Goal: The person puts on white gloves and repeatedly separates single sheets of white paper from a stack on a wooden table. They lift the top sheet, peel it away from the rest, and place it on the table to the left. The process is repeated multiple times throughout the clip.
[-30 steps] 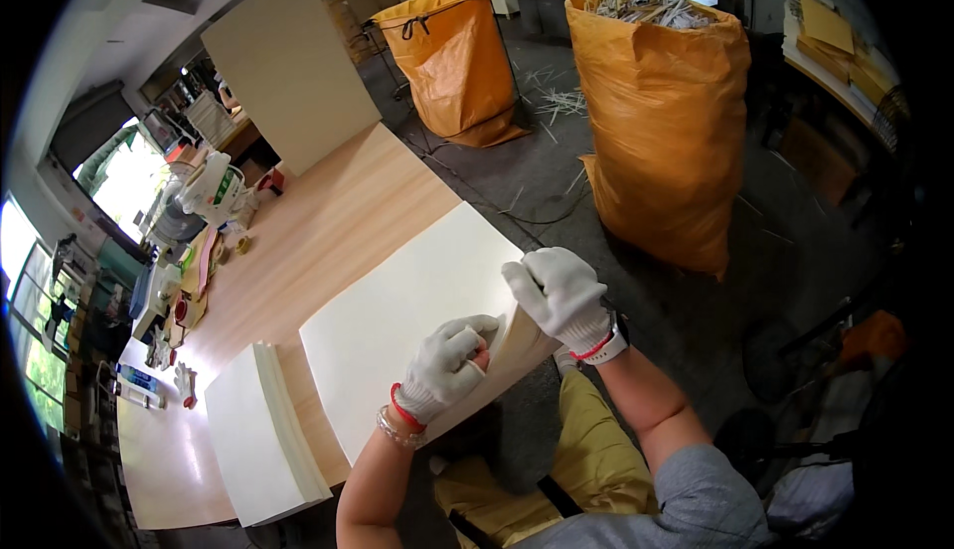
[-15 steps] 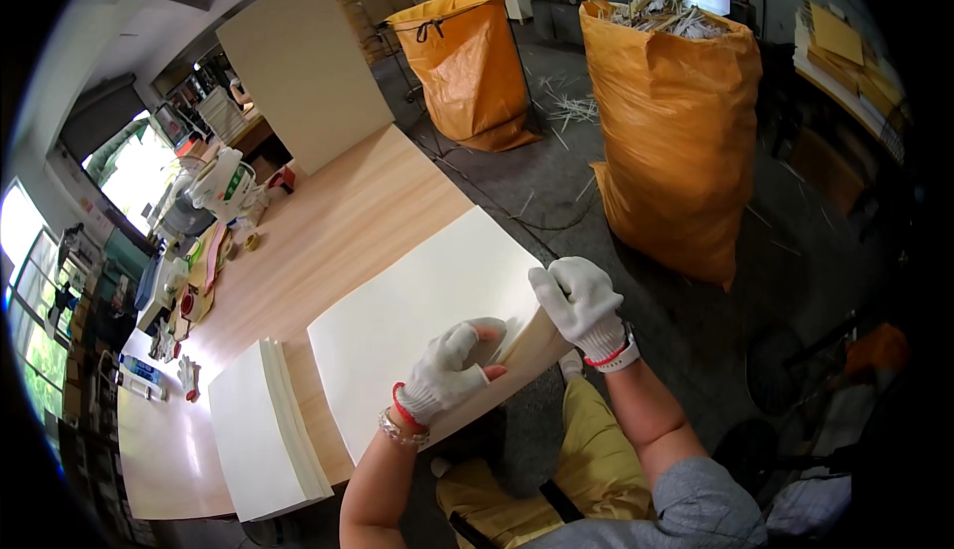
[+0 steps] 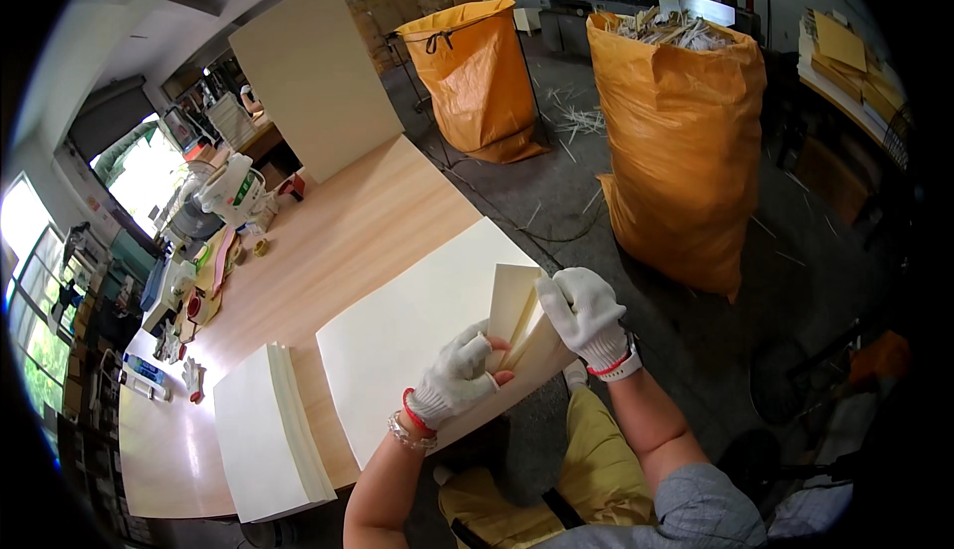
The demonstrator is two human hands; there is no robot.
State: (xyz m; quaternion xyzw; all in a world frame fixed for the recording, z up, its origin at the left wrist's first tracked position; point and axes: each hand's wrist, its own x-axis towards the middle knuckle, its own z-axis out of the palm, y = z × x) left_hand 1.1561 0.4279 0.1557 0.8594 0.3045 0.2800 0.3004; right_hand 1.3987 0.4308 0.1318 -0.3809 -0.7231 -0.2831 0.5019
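Observation:
A stack of large white paper sheets [image 3: 397, 335] lies at the table's near edge, its right end bent up. My right hand [image 3: 584, 318], in a white knit glove, is closed on the raised corner of the sheets. My left hand [image 3: 455, 378], gloved with thumb and fingertip bare, pinches the curled edge of the sheets at the near side. Between my hands, a folded-back flap of paper [image 3: 510, 301] stands up, showing its cream underside and several layers. How many sheets each hand grips cannot be made out.
Left of my work lies another thick white paper stack [image 3: 260, 430]. A bottle [image 3: 146, 370], a white bucket [image 3: 234, 191] and tape rolls line the table's far left side. A tall board [image 3: 318, 82] stands at the back. Orange sacks [image 3: 681, 152] stand on the floor, one full of paper strips.
The near right part of the sheets has been bent up further, so a flap now stands between my hands. Both hands stay close to their earlier places, and the view has shifted slightly.

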